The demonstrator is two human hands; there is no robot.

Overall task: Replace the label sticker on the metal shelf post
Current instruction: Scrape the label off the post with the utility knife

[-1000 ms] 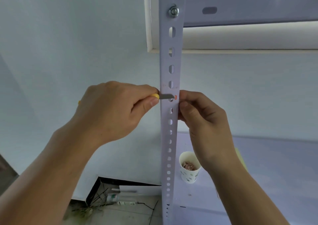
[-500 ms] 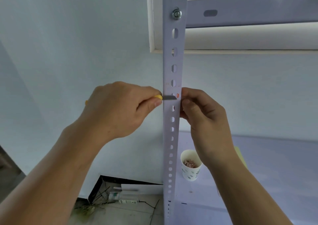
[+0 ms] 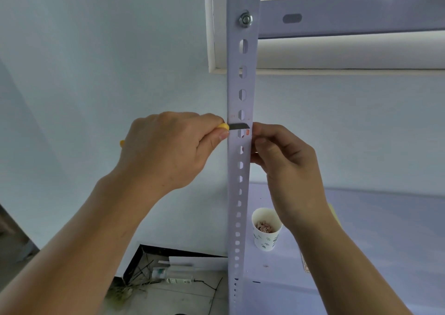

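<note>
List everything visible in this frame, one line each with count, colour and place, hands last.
shelf post: 1, pale lilac, perforated, upright at centre
bolt: 1, silver, top of post
crossbeam: 1, lilac, upper right
sticker remnant: 1, orange-red, post's right edge
utility knife: 1, yellow handle, grey blade across post
paper cup: 1, white, on shelf, holding scraps
left hand: 1, gripping knife
right hand: 1, fingers by post's right edge
</note>
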